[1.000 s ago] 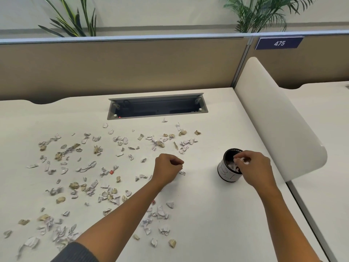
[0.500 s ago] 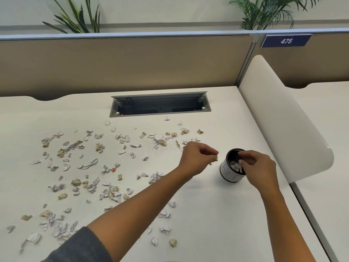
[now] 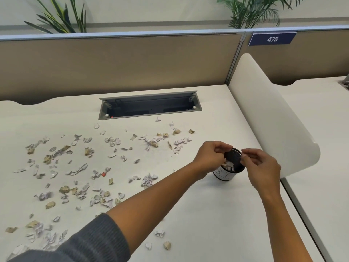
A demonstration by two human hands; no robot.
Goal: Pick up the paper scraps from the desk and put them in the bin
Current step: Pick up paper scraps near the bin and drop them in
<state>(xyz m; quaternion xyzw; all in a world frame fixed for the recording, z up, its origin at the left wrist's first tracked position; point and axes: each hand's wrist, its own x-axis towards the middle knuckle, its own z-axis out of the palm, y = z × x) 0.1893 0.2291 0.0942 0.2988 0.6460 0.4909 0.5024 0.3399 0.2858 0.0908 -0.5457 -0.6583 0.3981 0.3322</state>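
Several white and tan paper scraps (image 3: 79, 167) lie scattered over the left and middle of the white desk (image 3: 198, 214). A small black mesh bin (image 3: 234, 157) with a white label stands at the right, and white scraps show inside it. My left hand (image 3: 211, 157) hovers over the bin's left rim with its fingers curled, a white scrap just under the fingertips. My right hand (image 3: 262, 167) is at the bin's right rim, thumb and forefinger pinched together with nothing visible between them.
A recessed grey cable tray (image 3: 149, 106) opens at the back of the desk. A white curved divider (image 3: 273, 114) rises just right of the bin. Tan partition panels (image 3: 113, 67) close the back. A few scraps (image 3: 160, 233) lie near the front edge.
My left hand has moved right from the scraps at mid-desk to the bin's rim. My right hand has stayed at the bin, its fingers now pinched.
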